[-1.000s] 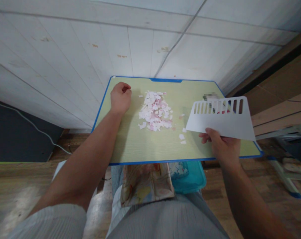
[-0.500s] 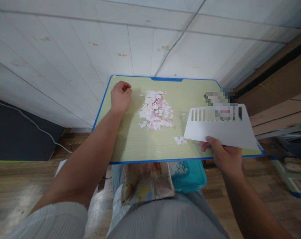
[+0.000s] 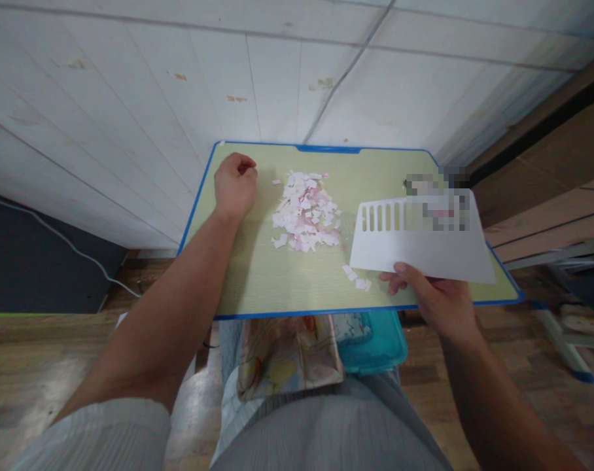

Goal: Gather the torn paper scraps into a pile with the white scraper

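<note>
On the small pale green table (image 3: 258, 275) with a blue edge lies a heap of torn white and pink paper scraps (image 3: 307, 212). My left hand (image 3: 235, 186) rests to the left of the heap, its fingers curled in, with nothing showing in them. My right hand (image 3: 434, 294) grips the lower edge of a flat white slotted sheet (image 3: 415, 252), thumb on top and fingers beneath. The sheet is tilted above the right part of the table. A few loose scraps (image 3: 358, 278) lie by its lower left corner, near my right fingertips.
Behind the table stands a white panelled wall (image 3: 179, 78) with a grey cable (image 3: 350, 65) running down it. A blurred-out object (image 3: 422, 184) sits at the table's far right. Below the front edge are a patterned fabric bag (image 3: 292, 360) and a turquoise container (image 3: 383, 347).
My right hand and the white slotted sheet have shifted slightly left and away from me. The loose scraps near its corner lie more spread out. My left hand stays beside the heap.
</note>
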A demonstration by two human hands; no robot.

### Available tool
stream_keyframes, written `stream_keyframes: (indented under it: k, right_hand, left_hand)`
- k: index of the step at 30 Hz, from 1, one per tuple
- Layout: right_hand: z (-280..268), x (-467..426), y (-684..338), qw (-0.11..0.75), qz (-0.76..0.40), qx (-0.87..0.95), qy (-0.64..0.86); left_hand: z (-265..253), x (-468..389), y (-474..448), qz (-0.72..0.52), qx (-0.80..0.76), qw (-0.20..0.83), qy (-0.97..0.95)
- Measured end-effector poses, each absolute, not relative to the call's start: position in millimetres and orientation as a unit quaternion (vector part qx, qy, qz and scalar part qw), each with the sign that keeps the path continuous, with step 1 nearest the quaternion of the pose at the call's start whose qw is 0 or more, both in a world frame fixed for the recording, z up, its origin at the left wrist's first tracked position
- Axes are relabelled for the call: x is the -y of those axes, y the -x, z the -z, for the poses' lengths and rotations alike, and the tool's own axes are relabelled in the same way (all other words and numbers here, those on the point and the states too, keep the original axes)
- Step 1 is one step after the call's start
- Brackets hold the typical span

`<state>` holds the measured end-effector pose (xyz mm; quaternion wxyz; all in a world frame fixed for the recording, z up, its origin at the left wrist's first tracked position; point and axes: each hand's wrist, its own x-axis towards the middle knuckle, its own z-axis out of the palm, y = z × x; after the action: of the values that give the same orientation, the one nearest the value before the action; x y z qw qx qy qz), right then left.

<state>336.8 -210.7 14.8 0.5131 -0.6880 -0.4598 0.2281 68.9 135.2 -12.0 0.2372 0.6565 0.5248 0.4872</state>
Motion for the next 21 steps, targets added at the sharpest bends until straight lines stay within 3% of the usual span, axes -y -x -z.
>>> stream_keyframes:
  k: [21]
  right_hand:
    - [-18.7, 227.9, -353.0, 0.511, -0.271, 0.452, 0.679]
  left_hand:
    - [11.3, -129.7, -72.7, -0.483, -0.516, 0.242, -0.665]
